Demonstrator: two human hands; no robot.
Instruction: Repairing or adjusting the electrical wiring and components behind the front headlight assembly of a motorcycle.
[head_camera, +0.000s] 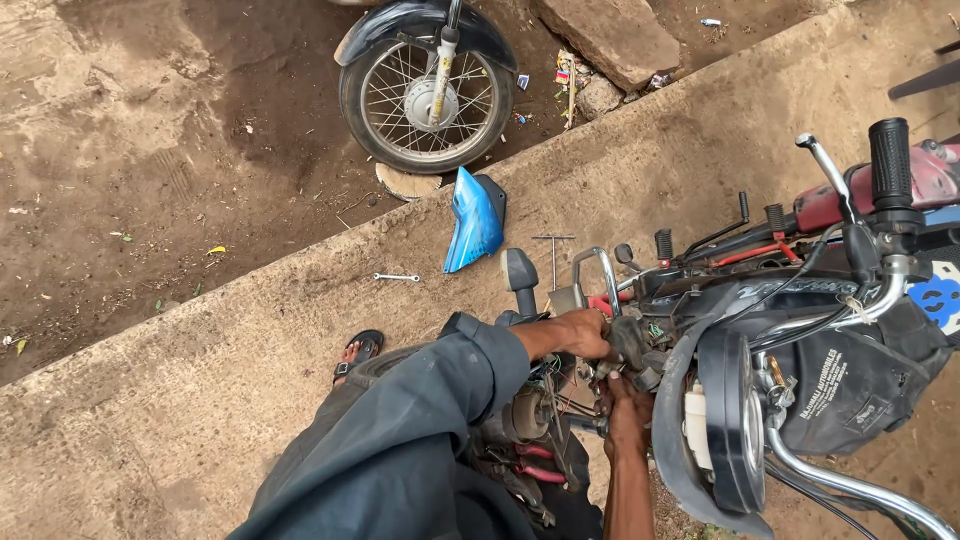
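Wiring and small dark metal fittings behind the motorcycle's headlight shell (625, 350) were what both hands worked on, in the tangle just below the chrome handlebar (850, 312). The left hand (583, 332), coming out of a grey-blue sleeve, was clenched over the top of the dark fitting; the right hand (625, 405) reached up from beneath and closed on the same cluster, though what its fingers pinched was hidden. Done well, I judged, the upper grip should steady the part while the lower one does the fine work, keeping thin loose wires (560, 395) clear of the knuckles and not twisting them. A round black headlight housing (735, 420) hung just right of the grip, close enough to snag. Well away from the grip, on the concrete ledge (250, 340), lay a small silver spanner (396, 277), a T-handled wrench (553, 255) and a blue plastic fairing panel (472, 220).
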